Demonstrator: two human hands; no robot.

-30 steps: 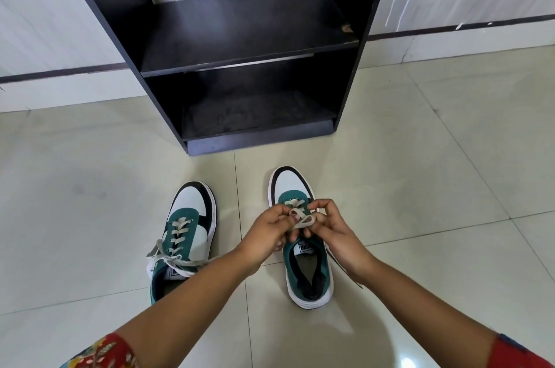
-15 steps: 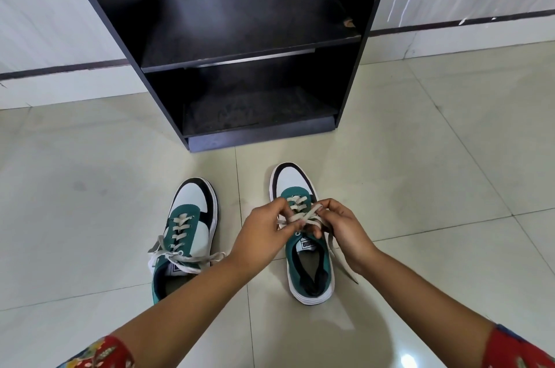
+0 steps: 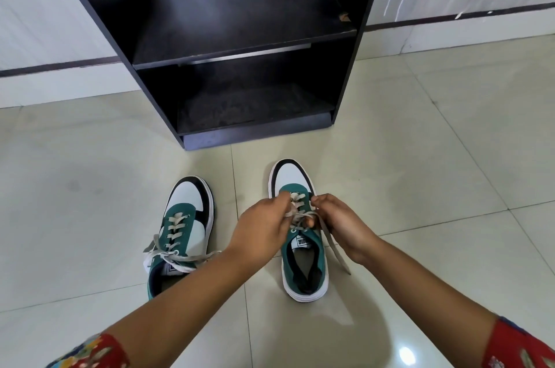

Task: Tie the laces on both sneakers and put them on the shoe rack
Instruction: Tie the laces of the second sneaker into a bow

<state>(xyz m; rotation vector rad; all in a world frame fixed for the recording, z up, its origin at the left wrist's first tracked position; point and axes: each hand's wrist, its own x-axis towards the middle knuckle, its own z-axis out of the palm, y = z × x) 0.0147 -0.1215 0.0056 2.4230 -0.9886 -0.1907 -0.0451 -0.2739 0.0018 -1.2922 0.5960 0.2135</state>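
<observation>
On pale glossy floor tiles (image 3: 420, 157) before a black shoe rack (image 3: 240, 22) — both hands' fingers (image 3: 277, 202) pinch the right sneaker's laces (image 3: 295, 213).

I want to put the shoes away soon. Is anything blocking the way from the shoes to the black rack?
Nothing visible does. Bare tiled floor lies between both green-and-white sneakers and the black wooden shoe rack.

We see a glossy pale tiled floor (image 3: 420, 187) meeting a white wall (image 3: 45, 7) with a dark stripe (image 3: 54, 67).
</observation>
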